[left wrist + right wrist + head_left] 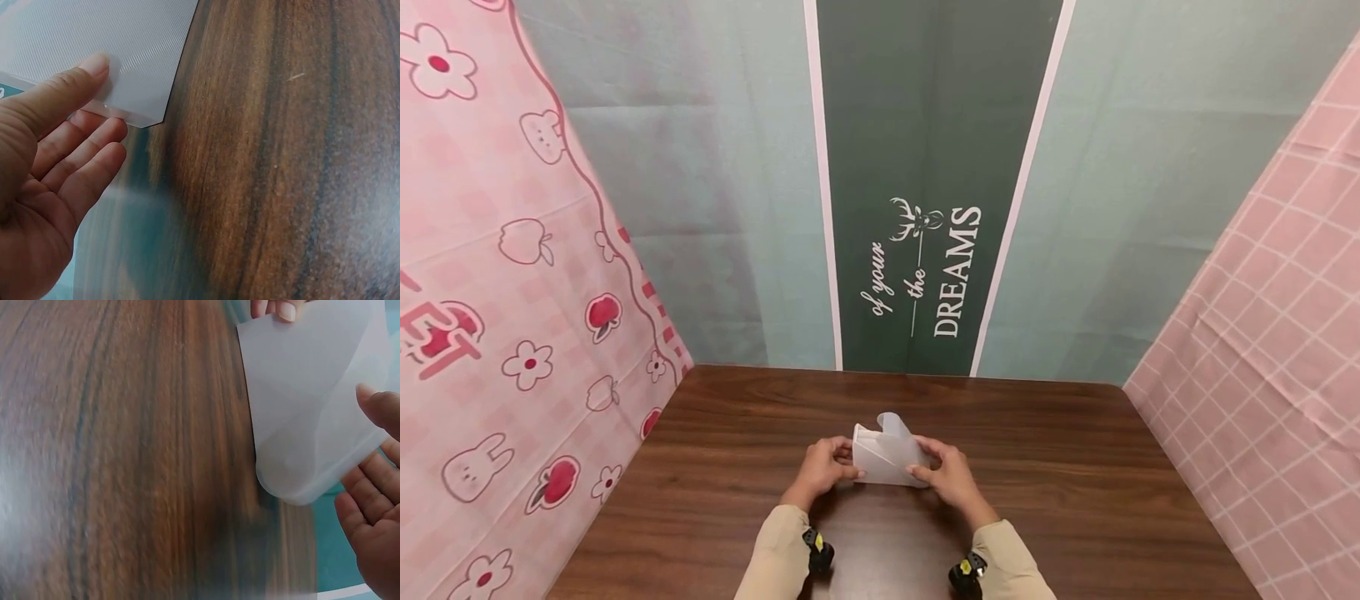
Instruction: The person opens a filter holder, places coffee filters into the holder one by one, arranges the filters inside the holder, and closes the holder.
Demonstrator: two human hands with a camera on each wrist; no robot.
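A translucent white plastic folder (880, 465) stands tilted on the table between both hands, its rounded flap (892, 427) raised at the top. My left hand (823, 468) pinches its left side. In the left wrist view, the thumb lies on the finely ridged face of the folder (131, 56), the fingers behind its cut corner. With the thumb in front and the fingers behind, my right hand (951, 477) holds the right side. The right wrist view shows the smooth face of the folder (294, 381) and a rounded end near the table. Its inside is mostly hidden.
The dark wood-grain table (1060, 467) extends around the hands. A green and teal cloth (925, 125) hangs behind it, with pink patterned cloths at the left (490, 275) and right (1285, 333).
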